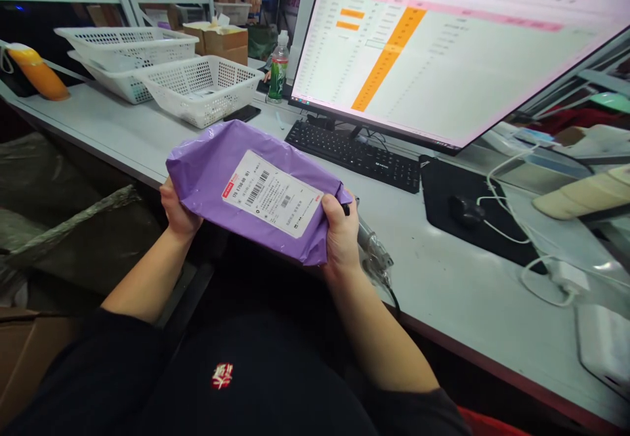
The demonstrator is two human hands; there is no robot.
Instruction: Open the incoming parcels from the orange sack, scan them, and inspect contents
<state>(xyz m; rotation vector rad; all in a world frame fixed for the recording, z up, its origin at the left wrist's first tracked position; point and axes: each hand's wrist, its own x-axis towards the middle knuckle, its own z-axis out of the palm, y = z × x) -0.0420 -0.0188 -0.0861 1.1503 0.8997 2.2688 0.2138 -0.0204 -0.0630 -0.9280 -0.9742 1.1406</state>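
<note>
Grey desktop (pixel 438 272); labelled purple parcel (pixel 260 193) held between left fingers (pixel 168 198), right fingers (pixel 335 211).

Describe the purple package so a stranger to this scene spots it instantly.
Start at the big monitor, then go down and left past the black keyboard. There the left hand and right hand grip the purple package. Unlike the white baskets beyond, it's glossy plastic with a barcode label.

—What of your right hand (pixel 342 234) is hidden?
—Most fingers, behind your package (pixel 207 167).
—And your screen (pixel 335 62)?
—Cut off at the top, its writing (pixel 457 26) too blurred to read.
</note>
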